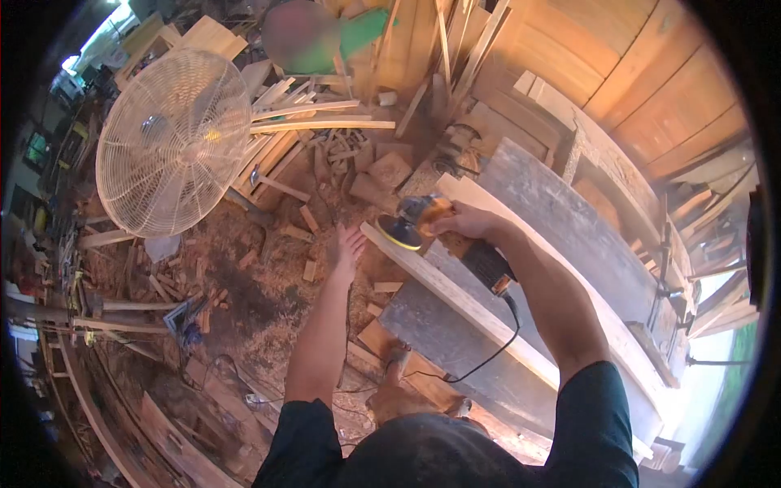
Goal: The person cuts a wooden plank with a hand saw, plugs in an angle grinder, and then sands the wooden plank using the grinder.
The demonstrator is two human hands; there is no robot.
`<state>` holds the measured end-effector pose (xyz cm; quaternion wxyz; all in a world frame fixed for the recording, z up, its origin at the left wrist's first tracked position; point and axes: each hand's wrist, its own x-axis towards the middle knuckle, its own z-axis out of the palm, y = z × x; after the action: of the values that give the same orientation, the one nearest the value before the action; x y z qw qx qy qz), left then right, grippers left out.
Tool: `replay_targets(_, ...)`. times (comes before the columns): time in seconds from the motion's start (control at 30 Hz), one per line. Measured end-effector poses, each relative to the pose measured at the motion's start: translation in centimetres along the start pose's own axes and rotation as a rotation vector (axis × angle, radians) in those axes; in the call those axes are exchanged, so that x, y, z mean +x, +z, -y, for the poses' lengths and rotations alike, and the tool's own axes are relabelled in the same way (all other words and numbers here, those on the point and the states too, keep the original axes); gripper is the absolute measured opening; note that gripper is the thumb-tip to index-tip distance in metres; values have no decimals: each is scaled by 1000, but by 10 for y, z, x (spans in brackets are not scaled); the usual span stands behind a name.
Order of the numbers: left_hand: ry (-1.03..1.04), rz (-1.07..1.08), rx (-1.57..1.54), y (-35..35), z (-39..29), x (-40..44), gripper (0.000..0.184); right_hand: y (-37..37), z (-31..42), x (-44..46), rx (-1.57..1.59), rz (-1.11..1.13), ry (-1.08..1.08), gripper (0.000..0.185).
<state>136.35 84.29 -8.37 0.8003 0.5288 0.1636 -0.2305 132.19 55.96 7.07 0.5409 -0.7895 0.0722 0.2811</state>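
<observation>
While the right hand (pixel 465 221) is gripping an orange-and-black sander (pixel 435 210), its fingers are wrapping closely around the tool's orange body. The yellow-edged disc (pixel 399 233) is sitting at a tilt over the left end of the near plank (pixel 472 305); whether it is touching the wood, I cannot tell. That plank is lying lengthwise on the grey tabletop (pixel 439 321), its end jutting past the left edge. Just beside this end, the left hand (pixel 346 246) is reaching out, its fingers stretching straight and slightly spread; any contact with the wood is hard to make out. A second plank (pixel 472 192) is lying roughly alongside, farther from the tabletop's near edge. A black cord (pixel 517 324) is curving from the sander toward that near edge. Beyond the left edge, wood scraps (pixel 390 169) are littering the floor (pixel 268 301), and a wire-caged fan (pixel 175 142) is standing above them.
</observation>
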Motion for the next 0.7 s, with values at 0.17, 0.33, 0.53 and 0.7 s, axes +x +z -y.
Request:
replay_targets(0.17,-22,7,-152,-11,13,6,74,5,4,-5,71,87,77,38)
replay_targets(0.33,28,12,-32,-6,15,1,78,-5,-9,-109,148,64,163,40)
replay_targets(0.53,116,186,338,9,11,-13,90,-28,-118,-299,-222,-168,320,69)
replay_targets(0.7,336,-108,642,33,21,-26,83,-23,-204,-504,-202,-423,505,79)
